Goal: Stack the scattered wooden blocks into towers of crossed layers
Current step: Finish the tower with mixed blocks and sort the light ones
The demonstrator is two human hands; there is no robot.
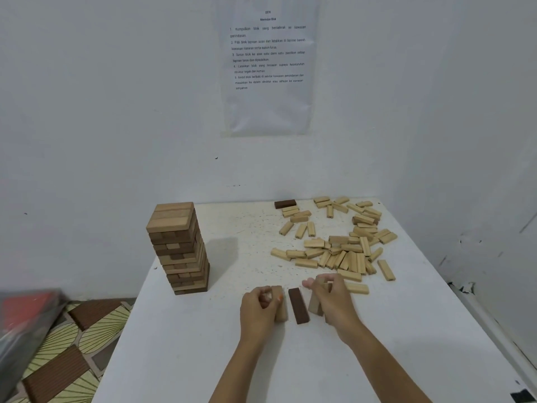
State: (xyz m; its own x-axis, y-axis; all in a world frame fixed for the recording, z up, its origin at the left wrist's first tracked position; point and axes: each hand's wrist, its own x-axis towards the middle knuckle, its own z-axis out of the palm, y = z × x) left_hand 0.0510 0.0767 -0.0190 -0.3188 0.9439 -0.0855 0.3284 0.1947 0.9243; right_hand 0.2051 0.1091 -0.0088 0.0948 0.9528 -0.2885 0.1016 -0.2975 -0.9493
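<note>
- Tower [178, 248], left edge of the table [203, 359]: bare matt wood, in tan and darker brown layers.
- Loose blocks [343, 248], far right corner: pale unvarnished wood, smooth, with fine grain.
- Dark block [298, 305], near the middle: deep-brown wood, faintly satin.
- Pale block [282, 314] gripped by the left hand [258, 308] and tan blocks [315, 305] gripped by the right hand [334, 301]: matt wood.
- Table top: white, matt, speckled with scuffs toward the far edge.
- Wall sheet [268, 68]: printed paper, possibly under a glossy film.
</note>
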